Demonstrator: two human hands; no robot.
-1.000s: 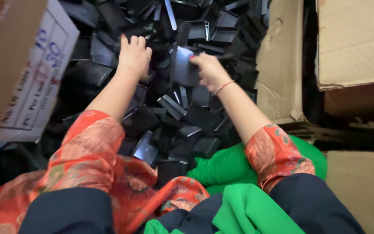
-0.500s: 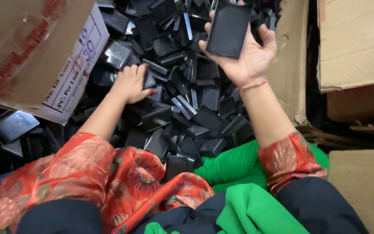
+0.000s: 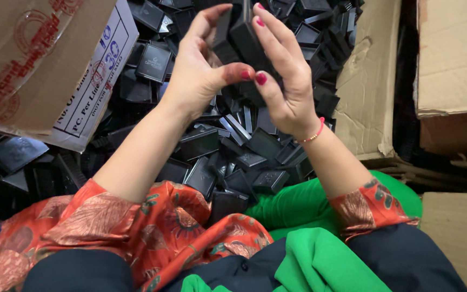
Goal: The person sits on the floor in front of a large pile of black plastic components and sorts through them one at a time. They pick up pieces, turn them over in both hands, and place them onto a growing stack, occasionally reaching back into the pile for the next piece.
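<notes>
Both hands are raised together above a big heap of black plastic box parts (image 3: 244, 146). My left hand (image 3: 201, 67) curls around one black part (image 3: 221, 33), thumb pressed at its lower side. My right hand (image 3: 282, 75) grips a second black part (image 3: 247, 38) between fingers and thumb. The two parts touch each other between the hands. A thin red bracelet (image 3: 313, 135) circles my right wrist. Orange patterned sleeves cover both upper arms.
A cardboard box flap with a white label (image 3: 90, 81) leans in from the upper left. More cardboard boxes (image 3: 452, 59) stand on the right, with a torn flap (image 3: 366, 92) beside the heap. Green cloth (image 3: 320, 259) lies on my lap.
My left hand has lifted off the heap with a black part. My right hand has turned and brought its part down against it, so both hands now meet in the air.
</notes>
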